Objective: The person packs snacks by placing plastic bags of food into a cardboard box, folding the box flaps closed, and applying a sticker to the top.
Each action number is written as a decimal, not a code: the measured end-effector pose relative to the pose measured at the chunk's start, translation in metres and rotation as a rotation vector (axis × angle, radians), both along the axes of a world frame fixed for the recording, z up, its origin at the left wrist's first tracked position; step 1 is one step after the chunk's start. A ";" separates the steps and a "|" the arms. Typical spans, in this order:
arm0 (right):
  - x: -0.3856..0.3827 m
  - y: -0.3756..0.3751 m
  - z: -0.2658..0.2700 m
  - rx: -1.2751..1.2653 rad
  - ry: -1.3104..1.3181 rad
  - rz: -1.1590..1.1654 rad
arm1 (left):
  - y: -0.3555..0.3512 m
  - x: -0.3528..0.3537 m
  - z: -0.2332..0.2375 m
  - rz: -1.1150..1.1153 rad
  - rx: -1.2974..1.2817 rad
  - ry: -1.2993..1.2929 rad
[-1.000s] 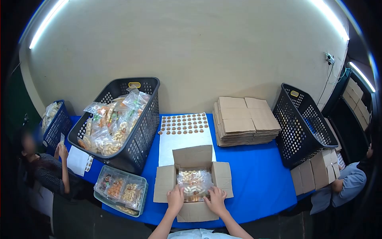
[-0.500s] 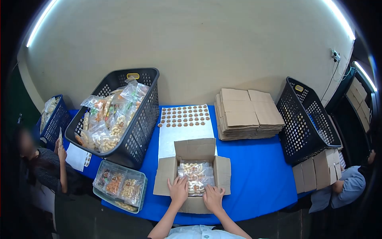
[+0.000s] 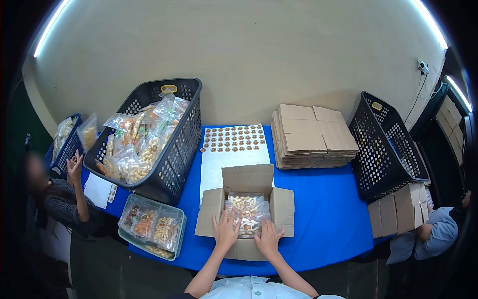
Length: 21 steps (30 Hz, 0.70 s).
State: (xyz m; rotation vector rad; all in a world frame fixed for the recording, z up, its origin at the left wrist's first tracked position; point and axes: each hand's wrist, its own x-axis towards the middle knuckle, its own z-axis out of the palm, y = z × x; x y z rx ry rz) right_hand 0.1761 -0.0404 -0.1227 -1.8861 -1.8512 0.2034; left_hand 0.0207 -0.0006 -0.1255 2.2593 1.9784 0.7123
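An open cardboard box (image 3: 209, 212) stands in front of me, its flaps folded outward. Inside it lie clear snack bags (image 3: 244, 203) with round labels and pale pieces showing through. My left hand (image 3: 226, 232) rests over the box's left part, fingers stretched out on the bags. At the right side, my right hand (image 3: 269, 239) reaches in with fingers spread, its fingertips at the bags and the inner wall. Neither hand grips anything. A clear tub (image 3: 180, 239) holding more labelled snack bags (image 3: 167, 230) stands left of the box.
A black basket (image 3: 167, 172) full of snack bags stands back left. Behind the box lies a label sheet (image 3: 234, 162). Flattened cartons (image 3: 316, 144) and another black basket (image 3: 366, 174) are right. A person (image 3: 69, 204) at left has a bag (image 3: 88, 133) in mid-air; another person (image 3: 433, 234) sits right.
My right hand has shifted slightly inward over the bags, and its fingers are spread further. My left hand stays on the bags. At left, a bag has flown up from the other person's hand.
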 end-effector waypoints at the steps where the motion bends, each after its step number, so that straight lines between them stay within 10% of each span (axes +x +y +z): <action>1: -0.001 0.005 0.004 0.012 -0.010 0.017 | 0.000 0.001 -0.001 0.032 0.023 0.005; 21: -0.009 0.038 -0.003 0.074 0.075 0.089 | -0.001 0.001 -0.005 -0.004 -0.049 -0.033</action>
